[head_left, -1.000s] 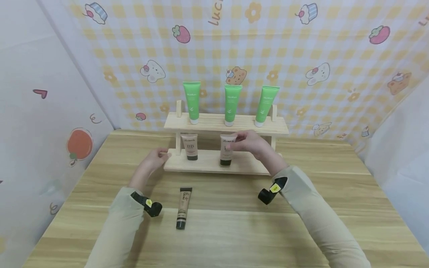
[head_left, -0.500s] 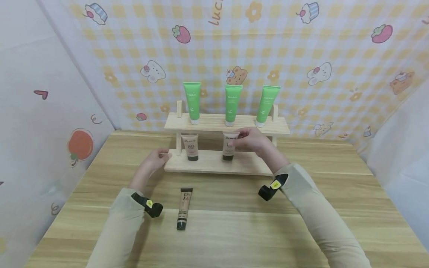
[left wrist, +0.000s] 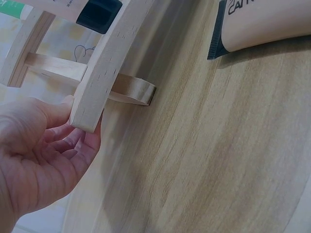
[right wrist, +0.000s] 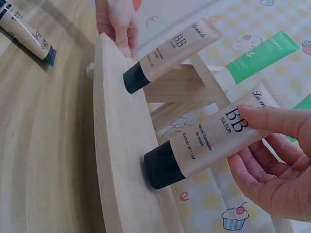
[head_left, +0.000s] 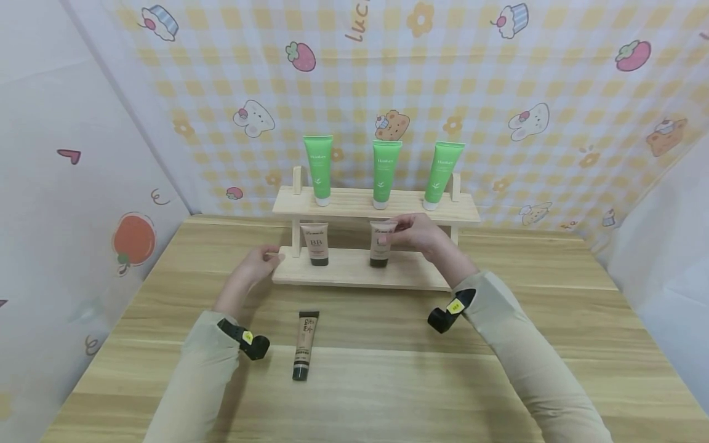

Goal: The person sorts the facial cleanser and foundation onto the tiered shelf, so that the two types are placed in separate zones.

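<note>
My right hand [head_left: 423,234] pinches a beige BB cream tube [right wrist: 214,138] by its upper part, thumb on the printed front. The tube is upright, its black cap at the surface of the lower board of a two-tier wooden shelf [head_left: 349,271]. My left hand [left wrist: 48,155] grips that board's left end, thumb on top and fingers curled beneath. Another BB cream tube [head_left: 316,243] stands on its cap toward the left of the same board. On the upper tier stand three green tubes: left [head_left: 318,169], middle [head_left: 384,172] and right [head_left: 442,174].
A flat beige tube [head_left: 304,344] with black ends lies on the wooden table [head_left: 421,381], in front of the shelf and between the forearms. A patterned cloth [head_left: 354,92] hangs close behind the shelf, and a white wall [head_left: 72,184] rises at the left.
My right hand has shifted the BB cream tube slightly right and back, lifting it a little and then lowering it to the board. My left hand has kept its grip.
</note>
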Available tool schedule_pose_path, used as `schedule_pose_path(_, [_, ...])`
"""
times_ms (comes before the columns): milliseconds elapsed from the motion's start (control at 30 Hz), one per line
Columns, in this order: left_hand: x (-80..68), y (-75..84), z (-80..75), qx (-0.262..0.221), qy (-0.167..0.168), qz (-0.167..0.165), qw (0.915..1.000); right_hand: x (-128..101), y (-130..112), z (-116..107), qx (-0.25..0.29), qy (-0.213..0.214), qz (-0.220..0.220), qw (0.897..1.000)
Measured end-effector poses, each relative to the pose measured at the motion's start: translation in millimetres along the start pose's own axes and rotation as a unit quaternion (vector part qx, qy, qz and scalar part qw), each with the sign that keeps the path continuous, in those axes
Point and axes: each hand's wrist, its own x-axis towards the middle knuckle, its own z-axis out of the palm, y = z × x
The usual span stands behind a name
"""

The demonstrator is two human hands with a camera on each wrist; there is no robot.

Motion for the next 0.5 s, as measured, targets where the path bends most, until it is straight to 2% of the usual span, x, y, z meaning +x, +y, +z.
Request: schedule_pose_path(500, [-1.0, 2.6, -0.2, 0.002, 0.0, -0.004, 1.0, 0.8, 3.1, 3.0, 0.011, -0.012, 0.009, 1.0])
